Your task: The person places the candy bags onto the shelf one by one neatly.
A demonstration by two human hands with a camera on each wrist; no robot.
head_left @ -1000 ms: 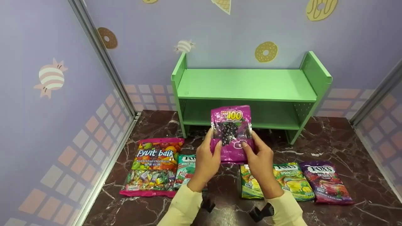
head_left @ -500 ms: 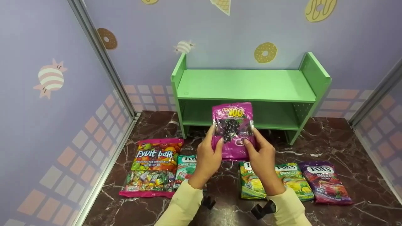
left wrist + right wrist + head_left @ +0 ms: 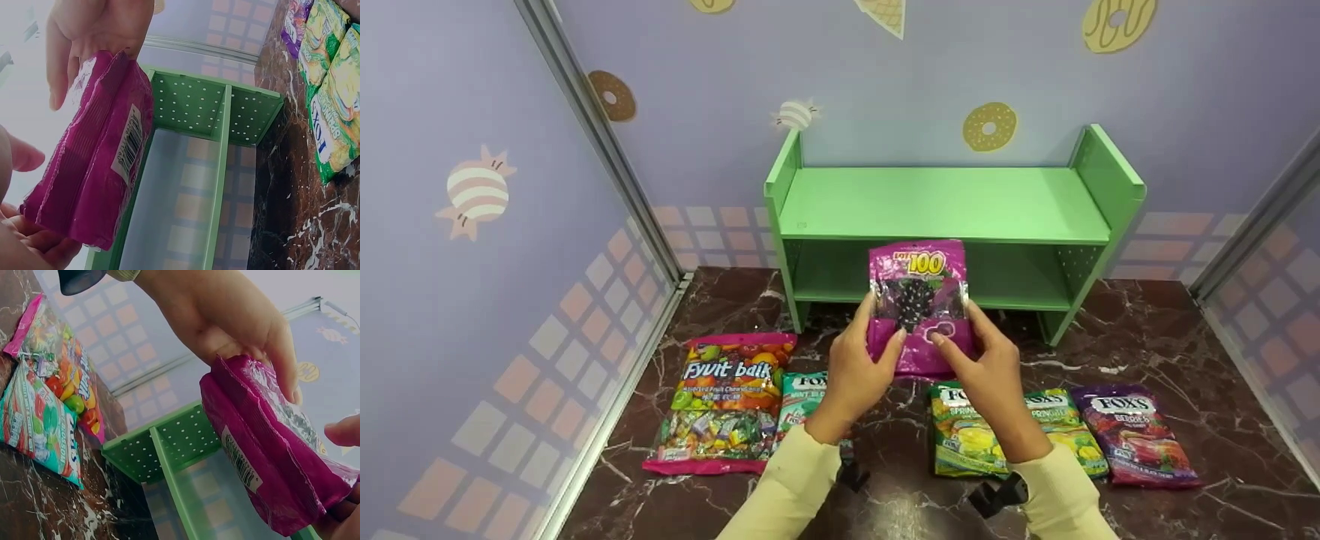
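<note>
Between my two hands I hold a purple candy bag [image 3: 916, 352] marked LOT 100, its front with dark berries turned up toward me. My left hand [image 3: 861, 375] grips its left side, thumb on the front face. On the right side my right hand [image 3: 988, 367] grips it the same way. In the left wrist view, the bag's underside [image 3: 107, 169] shows a sealed seam and a barcode label [image 3: 130, 140]. Seen from the right wrist, the same purple bag [image 3: 270, 455] hangs in the air in front of the green shelf [image 3: 945, 202].
On the dark marbled surface [image 3: 892, 465] lie a Fruit balk candy bag [image 3: 727, 397] and a teal Fox's bag [image 3: 802, 405] at left. Two green-yellow Fox's bags [image 3: 971, 439] and a purple Fox's Berries bag [image 3: 1136, 435] lie at right. Patterned walls [image 3: 465, 300] stand around.
Both hands have raised the purple bag slightly, away from me toward the shelf. The thumbs have slid a little inward on its front. The other bags lie as before.
</note>
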